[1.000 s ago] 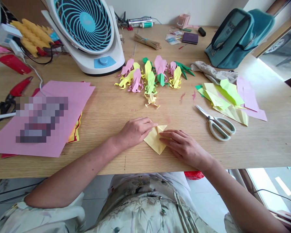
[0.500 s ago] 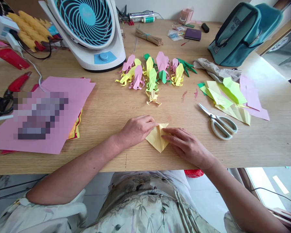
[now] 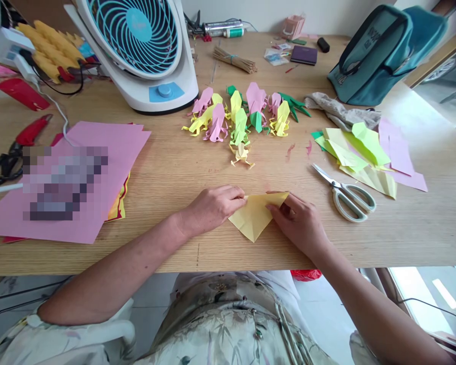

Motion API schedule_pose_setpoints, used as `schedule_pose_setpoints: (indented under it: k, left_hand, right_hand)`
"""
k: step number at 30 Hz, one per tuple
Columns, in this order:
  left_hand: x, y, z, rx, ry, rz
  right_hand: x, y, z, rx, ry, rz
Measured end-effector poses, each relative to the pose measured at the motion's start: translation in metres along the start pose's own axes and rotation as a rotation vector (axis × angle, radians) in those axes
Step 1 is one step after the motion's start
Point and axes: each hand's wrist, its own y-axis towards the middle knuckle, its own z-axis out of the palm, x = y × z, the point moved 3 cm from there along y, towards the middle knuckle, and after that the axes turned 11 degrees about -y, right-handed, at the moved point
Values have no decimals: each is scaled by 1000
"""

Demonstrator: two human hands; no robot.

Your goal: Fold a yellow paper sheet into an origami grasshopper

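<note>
A yellow sheet of origami paper point(image 3: 254, 218), folded to a triangle with its point toward me, lies near the table's front edge. My left hand point(image 3: 216, 210) is closed at its upper left corner, fingertips pressed on the paper. At the upper right corner, my right hand point(image 3: 302, 220) pinches the paper between thumb and fingers. Beyond it stand several folded paper figures, among them a small pale yellow one point(image 3: 241, 154), a light green one point(image 3: 239, 125) and a pink one point(image 3: 217, 121).
White-handled scissors point(image 3: 349, 195) and green and yellow paper scraps point(image 3: 365, 147) lie to the right. Pink sheets point(image 3: 87, 223) with a blurred-out object on top lie left. A fan point(image 3: 137, 56) stands behind, a teal bag point(image 3: 380, 56) at the back right.
My right hand has moved right and opened out the paper's right flap, so the triangle is wider. The left hand stays at its corner.
</note>
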Motion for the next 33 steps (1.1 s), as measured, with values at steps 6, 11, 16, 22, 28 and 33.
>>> schedule_pose_setpoints:
  k: [6, 11, 16, 22, 28, 33]
  left_hand:
    - [-4, 3, 0, 9, 93, 32]
    - [-6, 5, 3, 8, 166, 60]
    - [-8, 7, 3, 23, 189, 55]
    - [-10, 10, 3, 53, 211, 63]
    - [-10, 9, 4, 70, 189, 65]
    - [-9, 10, 4, 64, 132, 56]
  right_hand:
    - [-2, 3, 7, -13, 13, 82]
    - [-5, 3, 7, -72, -46, 106]
    - [-3, 4, 4, -79, -41, 106]
    - [3, 1, 1, -96, 20, -36]
    - [12, -10, 1, -15, -96, -355]
    - [13, -13, -1, 73, -174, -478]
